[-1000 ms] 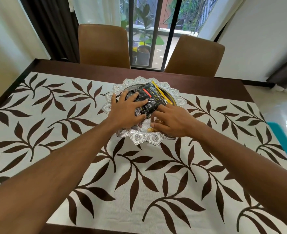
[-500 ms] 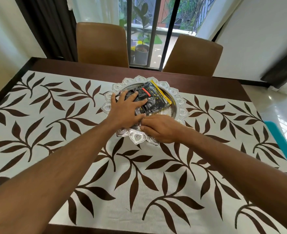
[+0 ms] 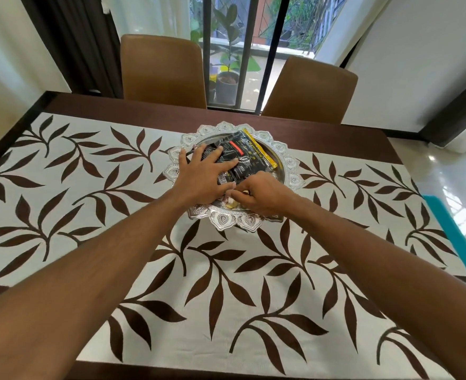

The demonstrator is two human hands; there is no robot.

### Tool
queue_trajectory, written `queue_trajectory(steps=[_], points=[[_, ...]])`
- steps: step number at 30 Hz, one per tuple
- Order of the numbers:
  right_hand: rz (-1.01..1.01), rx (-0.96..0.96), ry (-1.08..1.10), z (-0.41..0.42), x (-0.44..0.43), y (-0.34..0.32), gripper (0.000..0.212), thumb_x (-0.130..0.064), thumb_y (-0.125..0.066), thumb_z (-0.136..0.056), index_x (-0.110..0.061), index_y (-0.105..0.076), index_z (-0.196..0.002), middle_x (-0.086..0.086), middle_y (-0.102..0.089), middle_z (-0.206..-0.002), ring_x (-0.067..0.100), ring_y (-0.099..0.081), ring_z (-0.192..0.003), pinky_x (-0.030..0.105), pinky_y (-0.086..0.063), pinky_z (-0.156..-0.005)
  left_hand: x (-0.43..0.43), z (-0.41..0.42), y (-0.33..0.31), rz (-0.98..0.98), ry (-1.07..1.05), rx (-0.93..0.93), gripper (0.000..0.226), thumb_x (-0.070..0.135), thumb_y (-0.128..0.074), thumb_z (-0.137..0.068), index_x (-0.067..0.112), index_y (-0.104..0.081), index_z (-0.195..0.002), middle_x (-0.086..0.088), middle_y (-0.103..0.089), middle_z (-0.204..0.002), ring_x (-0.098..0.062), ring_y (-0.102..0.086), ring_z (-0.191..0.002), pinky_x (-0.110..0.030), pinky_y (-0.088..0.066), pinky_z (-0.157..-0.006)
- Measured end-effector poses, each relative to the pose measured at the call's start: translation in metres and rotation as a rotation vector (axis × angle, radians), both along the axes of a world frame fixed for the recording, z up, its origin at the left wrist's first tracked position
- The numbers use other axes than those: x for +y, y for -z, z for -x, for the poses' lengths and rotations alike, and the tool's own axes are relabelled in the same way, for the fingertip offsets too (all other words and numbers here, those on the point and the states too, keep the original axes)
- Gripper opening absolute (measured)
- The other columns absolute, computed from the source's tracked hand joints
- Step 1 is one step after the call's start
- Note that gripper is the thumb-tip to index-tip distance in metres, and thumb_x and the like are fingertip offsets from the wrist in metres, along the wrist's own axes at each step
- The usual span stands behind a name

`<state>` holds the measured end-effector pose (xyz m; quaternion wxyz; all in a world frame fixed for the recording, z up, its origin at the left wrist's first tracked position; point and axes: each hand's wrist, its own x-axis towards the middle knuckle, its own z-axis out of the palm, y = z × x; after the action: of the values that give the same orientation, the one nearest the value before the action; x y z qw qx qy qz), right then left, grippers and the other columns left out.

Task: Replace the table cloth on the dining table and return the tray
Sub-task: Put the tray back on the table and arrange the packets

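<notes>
Silver scalloped tray (image 3: 227, 222): sits mid-table on the leaf-print table cloth (image 3: 226, 292). Left hand (image 3: 204, 176) splayed flat, pressing a black packet (image 3: 246, 157). Right hand (image 3: 262, 197) curled over small items at the near rim; grip unclear. Risk: loose contents sliding off if jostled.

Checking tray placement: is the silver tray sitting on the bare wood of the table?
No, the silver tray rests on the leaf-patterned table cloth, with both hands in it.
</notes>
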<state>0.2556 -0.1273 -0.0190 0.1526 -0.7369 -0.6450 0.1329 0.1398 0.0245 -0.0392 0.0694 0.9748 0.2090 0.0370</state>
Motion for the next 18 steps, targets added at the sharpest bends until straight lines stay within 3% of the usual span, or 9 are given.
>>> queue_trajectory(steps=[3, 7, 9, 11, 14, 18], points=[[-0.066, 0.166, 0.131, -0.003, 0.001, -0.004, 0.045, -0.037, -0.053, -0.104, -0.021, -0.059, -0.063, -0.006, -0.049, -0.049, 0.009, -0.039, -0.038, 0.016, -0.027, -0.043, -0.002, 0.002, -0.003, 0.029, 0.005, -0.029, 0.064, 0.074, -0.042, -0.088, 0.051, -0.033, -0.147, 0.001, -0.017, -0.165, -0.031, -0.004, -0.152, -0.069, -0.001, -0.115], [-0.216, 0.627, 0.399, -0.017, -0.002, -0.019, 0.051, -0.037, -0.051, -0.105, -0.014, -0.052, -0.059, 0.002, -0.043, -0.051, 0.013, -0.035, -0.042, 0.024, -0.030, -0.043, -0.012, 0.007, -0.013, -0.007, 0.044, -0.282, 0.047, 0.049, -0.062, -0.090, 0.036, -0.058, -0.135, -0.004, -0.044, -0.153, -0.030, -0.025, -0.147, -0.066, -0.005, -0.116], [-0.250, 0.780, 0.450, -0.023, -0.004, -0.024, 0.052, -0.036, -0.051, -0.105, -0.015, -0.051, -0.058, 0.003, -0.042, -0.050, 0.014, -0.033, -0.041, 0.025, -0.028, -0.042, -0.018, 0.010, -0.018, 0.008, 0.106, -0.419, 0.036, 0.035, -0.065, -0.091, 0.022, -0.068, -0.125, -0.008, -0.058, -0.140, -0.030, -0.041, -0.137, -0.061, -0.024, -0.114], [-0.272, 0.789, 0.455, -0.026, -0.006, -0.027, 0.053, -0.036, -0.051, -0.105, -0.015, -0.048, -0.056, -0.001, -0.040, -0.046, 0.014, -0.032, -0.040, 0.023, -0.027, -0.042, -0.027, 0.013, -0.021, 0.047, 0.197, -0.506, 0.032, 0.029, -0.063, -0.093, 0.013, -0.070, -0.120, -0.008, -0.064, -0.130, -0.027, -0.050, -0.123, -0.047, -0.042, -0.103], [-0.275, 0.763, 0.468, -0.028, -0.011, -0.026, 0.053, -0.035, -0.052, -0.105, -0.012, -0.049, -0.057, -0.002, -0.040, -0.045, 0.012, -0.033, -0.039, 0.022, -0.029, -0.042, -0.050, 0.019, -0.023, 0.123, 0.348, -0.421, 0.040, 0.036, -0.053, -0.098, 0.010, -0.066, -0.125, -0.006, -0.066, -0.126, -0.021, -0.053, -0.116, -0.040, -0.046, -0.096], [-0.247, 0.698, 0.487, -0.028, -0.016, -0.019, 0.051, -0.036, -0.054, -0.103, -0.009, -0.055, -0.060, 0.001, -0.043, -0.048, 0.013, -0.039, -0.044, 0.028, -0.036, -0.051, -0.066, 0.025, -0.013, 0.139, 0.441, -0.047, 0.066, 0.055, -0.023, -0.102, 0.012, -0.044, -0.147, -0.006, -0.051, -0.146, -0.022, -0.045, -0.132, -0.039, -0.038, -0.109]])
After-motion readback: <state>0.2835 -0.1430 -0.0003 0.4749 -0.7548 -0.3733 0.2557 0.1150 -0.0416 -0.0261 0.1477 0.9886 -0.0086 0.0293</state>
